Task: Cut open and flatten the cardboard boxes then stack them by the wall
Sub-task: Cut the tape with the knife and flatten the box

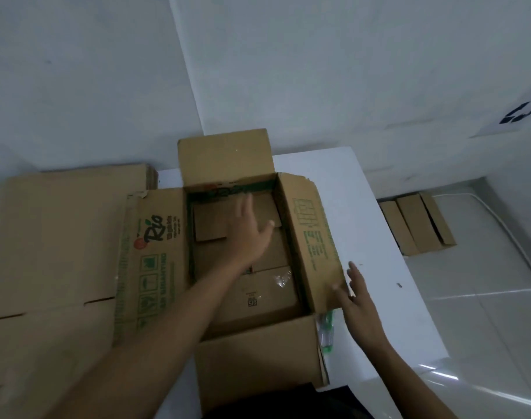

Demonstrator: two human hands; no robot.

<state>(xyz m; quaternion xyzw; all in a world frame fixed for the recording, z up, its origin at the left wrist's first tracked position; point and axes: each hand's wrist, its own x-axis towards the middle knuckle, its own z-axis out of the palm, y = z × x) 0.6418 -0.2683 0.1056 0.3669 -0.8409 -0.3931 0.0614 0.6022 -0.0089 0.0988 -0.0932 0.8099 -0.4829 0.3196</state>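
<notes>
An open brown cardboard box (pixel 314 237) with green "Rio" print stands on the white table (pixel 364 213), all its top flaps spread outward. My left hand (pixel 252 234) reaches down into the box with straight fingers, over its inner bottom flaps. My right hand (pixel 356 294) hovers with spread fingers at the near end of the box's right flap, touching or nearly touching its edge. A green-and-clear utility knife (pixel 327 331) lies on the table beside the box's near right corner, partly hidden by the box.
Flattened cardboard (pixel 52 237) lies on the table's left part, under the box's left flap. More folded cardboard pieces (pixel 417 225) lie on the tiled floor to the right, by the white wall. The table's right edge runs close to my right hand.
</notes>
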